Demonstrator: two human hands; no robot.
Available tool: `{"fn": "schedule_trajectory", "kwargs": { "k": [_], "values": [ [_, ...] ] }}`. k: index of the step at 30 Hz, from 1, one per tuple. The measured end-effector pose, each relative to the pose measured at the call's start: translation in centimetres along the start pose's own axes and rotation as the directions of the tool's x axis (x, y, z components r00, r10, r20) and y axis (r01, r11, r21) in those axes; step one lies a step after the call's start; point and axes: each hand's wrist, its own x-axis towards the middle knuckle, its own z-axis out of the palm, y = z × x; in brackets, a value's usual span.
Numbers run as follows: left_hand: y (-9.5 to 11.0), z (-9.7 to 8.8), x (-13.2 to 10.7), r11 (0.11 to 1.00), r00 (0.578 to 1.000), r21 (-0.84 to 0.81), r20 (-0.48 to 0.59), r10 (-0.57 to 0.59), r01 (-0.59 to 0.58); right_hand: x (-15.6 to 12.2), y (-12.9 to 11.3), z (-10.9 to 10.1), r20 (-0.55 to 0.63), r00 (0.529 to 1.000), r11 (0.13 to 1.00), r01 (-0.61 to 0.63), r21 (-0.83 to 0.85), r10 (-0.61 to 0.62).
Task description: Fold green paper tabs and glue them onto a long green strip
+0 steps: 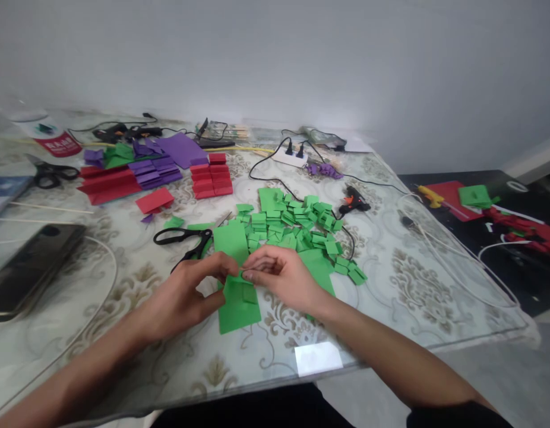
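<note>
Green paper pinched mid-sheet

Right hand: thumb and finger pinching the paper's fold. Left hand: fingers curled against the same spot; grip partly hidden, can't tell. Paper lies on table, between hands. Probably light, thin, easily creased, could slide; best held by side edges or along fold. Beyond: black scissors to left, folded green pieces to right; red paper, purple paper farther back.

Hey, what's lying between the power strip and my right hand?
In the head view, a black cable and a pile of green paper pieces lie between the power strip and your right hand.
</note>
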Motion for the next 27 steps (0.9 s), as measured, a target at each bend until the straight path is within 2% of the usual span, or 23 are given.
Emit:
{"fn": "schedule_trajectory", "kwargs": {
  "k": [3,8,12,14,16,18,20,22,27],
  "values": [
    [0.1,-0.1,-0.1,0.999,1.0,-0.039,-0.002,0.004,-0.004,-0.1,-0.2,0.1,0.004,1.0,1.0,0.024,-0.02,-0.024],
    [0.1,-0.4,-0.5,0.999,0.999,0.035,0.028,0.038,-0.039,-0.4,-0.3,0.2,0.034,0.999,0.999,0.035,-0.038,-0.033],
    [0.4,-0.6,-0.4,0.997,0.996,0.05,0.074,0.051,-0.055,-0.7,-1.0,-0.3,0.118,0.986,0.971,0.14,-0.193,-0.119],
    [0.7,-0.7,-0.3,0.998,0.995,0.033,0.081,0.059,-0.061,-0.8,-1.7,-0.7,0.212,0.947,0.902,0.3,-0.31,-0.242],
    [0.9,-0.7,-0.1,0.997,0.993,0.01,0.085,0.076,-0.077,-0.9,-2.5,-1.0,0.34,0.869,0.799,0.474,-0.369,-0.359],
    [0.9,-0.7,0.0,0.996,0.991,-0.009,0.093,0.092,-0.091,-0.9,-2.9,-1.1,0.461,0.796,0.742,0.57,-0.353,-0.392],
    [0.8,-0.6,0.1,0.995,0.99,-0.012,0.1,0.097,-0.096,-0.9,-2.9,-1.0,0.527,0.753,0.72,0.61,-0.332,-0.394],
    [0.7,-0.6,0.1,0.996,0.99,-0.012,0.108,0.094,-0.093,-0.9,-2.6,-0.9,0.545,0.741,0.711,0.62,-0.332,-0.392],
    [0.7,-0.4,0.1,0.994,0.984,-0.025,0.14,0.105,-0.103,-1.0,-2.1,-0.8,0.54,0.753,0.711,0.608,-0.353,-0.376]
  ]
}}
